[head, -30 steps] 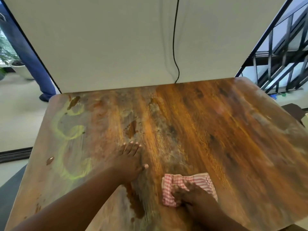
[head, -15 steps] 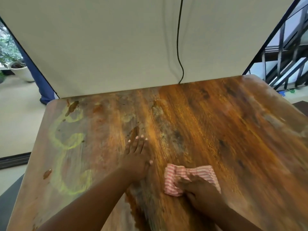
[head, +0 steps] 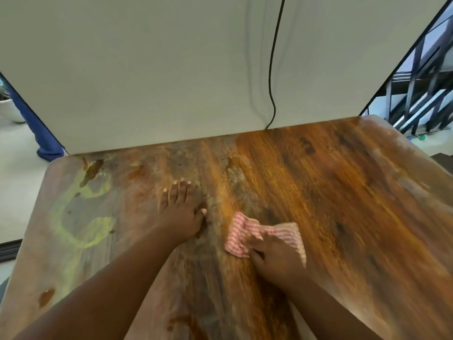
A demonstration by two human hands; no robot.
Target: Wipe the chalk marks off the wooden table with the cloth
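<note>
A worn wooden table (head: 343, 192) fills the lower view. Yellow-green chalk marks (head: 83, 217) curl across its left part. My right hand (head: 274, 256) grips a crumpled red-and-white striped cloth (head: 245, 231) and presses it on the wood near the table's middle. My left hand (head: 181, 212) lies flat on the table with straight fingers, just left of the cloth and right of the chalk marks. The cloth is well clear of the chalk.
A white wall panel (head: 171, 82) stands along the table's far edge, with a black cable (head: 272, 69) hanging down it. Dark metal railings (head: 421, 89) are at the right. Floor and a blue post (head: 36, 133) lie beyond the left edge.
My right hand has pushed the cloth a little farther up the table, and the cloth has bunched up. My left hand stays flat in about the same spot. The view has shifted.
</note>
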